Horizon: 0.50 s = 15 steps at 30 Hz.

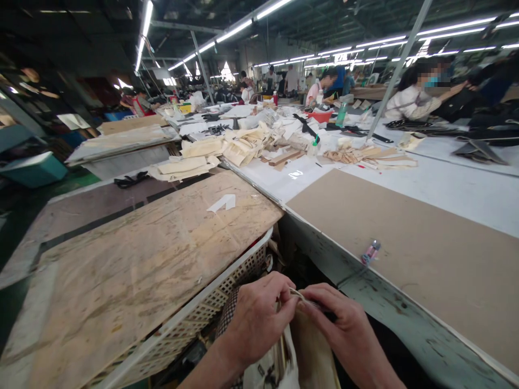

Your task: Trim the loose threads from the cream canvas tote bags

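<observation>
My left hand (255, 319) and my right hand (344, 329) meet low in the middle of the view, fingers curled and pinched together. Between them they grip a thin pale cord or handle loop (298, 295) at the top of a tan bag-like piece (314, 351). A white printed bag (273, 367) hangs just under my left wrist. Both hands are over the gap between a white lattice basket (227, 286) and the worktable's worn front edge (405, 313).
A stained plywood board (141, 259) covers the basket on the left. A brown cardboard sheet (405, 232) lies on the white table at right, with a small pink lighter-like object (371, 252) near its edge. Stacks of tan pieces (243, 148) lie farther back. Several people work at distant tables.
</observation>
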Tool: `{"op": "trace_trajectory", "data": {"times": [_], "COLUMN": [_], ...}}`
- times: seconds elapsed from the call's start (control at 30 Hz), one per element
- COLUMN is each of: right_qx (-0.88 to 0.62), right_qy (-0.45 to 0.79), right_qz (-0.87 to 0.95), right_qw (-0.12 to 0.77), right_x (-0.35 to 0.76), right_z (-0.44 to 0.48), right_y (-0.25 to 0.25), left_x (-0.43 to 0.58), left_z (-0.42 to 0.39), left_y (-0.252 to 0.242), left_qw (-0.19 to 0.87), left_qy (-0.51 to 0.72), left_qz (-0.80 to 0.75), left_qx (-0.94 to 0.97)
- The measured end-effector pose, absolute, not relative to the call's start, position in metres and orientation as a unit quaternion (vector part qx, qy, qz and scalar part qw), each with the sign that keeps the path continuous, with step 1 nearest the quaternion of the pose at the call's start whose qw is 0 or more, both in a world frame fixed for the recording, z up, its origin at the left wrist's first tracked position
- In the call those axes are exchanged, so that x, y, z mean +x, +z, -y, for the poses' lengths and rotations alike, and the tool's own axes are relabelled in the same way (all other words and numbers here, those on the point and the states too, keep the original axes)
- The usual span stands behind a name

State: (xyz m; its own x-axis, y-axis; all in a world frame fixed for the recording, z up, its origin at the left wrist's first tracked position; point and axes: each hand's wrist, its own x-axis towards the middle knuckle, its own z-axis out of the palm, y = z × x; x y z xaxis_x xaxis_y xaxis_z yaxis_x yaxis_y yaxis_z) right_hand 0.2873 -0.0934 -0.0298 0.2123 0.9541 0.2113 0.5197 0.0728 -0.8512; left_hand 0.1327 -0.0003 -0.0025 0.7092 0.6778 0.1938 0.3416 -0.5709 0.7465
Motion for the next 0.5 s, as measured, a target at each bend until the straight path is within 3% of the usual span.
{"op": "trace_trajectory", "data": {"times": [0.33, 0.4, 0.5], "right_qx": [-0.647, -0.638, -0.644], "right_qy": [0.177, 0.174, 0.136], "right_qz": [0.672, 0.693, 0.706], "right_qw": [0.314, 0.288, 0.261], "right_x": [0.292, 0.294, 0.299], "right_z": [0.086, 0.082, 0.076], "right_y": [-0.020, -0.016, -0.018], "left_x": [0.106, 0.094, 0.071], "left_z": [0.028, 0.035, 0.050], "left_y": [0.011, 0.012, 0.008], "left_qw": [0.608, 0.616, 0.542], "left_qy": [0.171, 0.165, 0.204], "left_qz": [-0.324, -0.308, -0.334], "left_qx": [0.704, 0.706, 0.744]}}
